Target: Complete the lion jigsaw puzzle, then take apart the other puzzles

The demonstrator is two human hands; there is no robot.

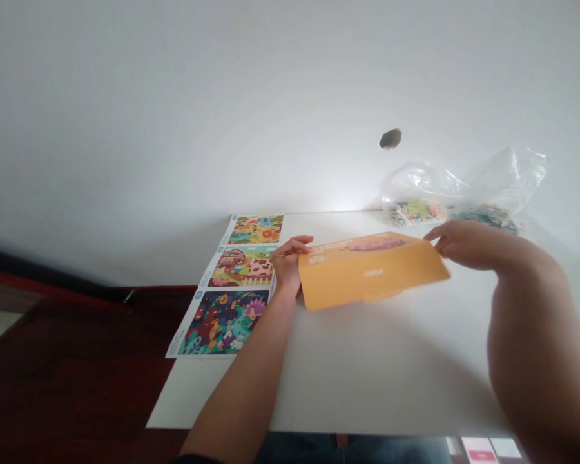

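Between my two hands an orange cardboard box [343, 283] is held above the white table, its near flap hanging down toward me and a pink printed picture partly showing on its top face. My left hand [290, 261] grips the box's left end, thumb side up. At the far right corner my right hand [459, 241] pinches the box's edge. Whether the box holds anything is hidden. Left of it lies a sheet of printed pictures [198, 322], with a jungle scene, a farm scene and a dark night scene; my left forearm covers part of its right edge.
Two clear plastic bags stand at the back right: one bag [418, 209] with colourful pieces, another bag [488, 212] with bluish pieces. The white table [357, 386] meets a pale wall [222, 116] that has a dark hole [390, 138]. Dark red floor [77, 399] lies to the left.
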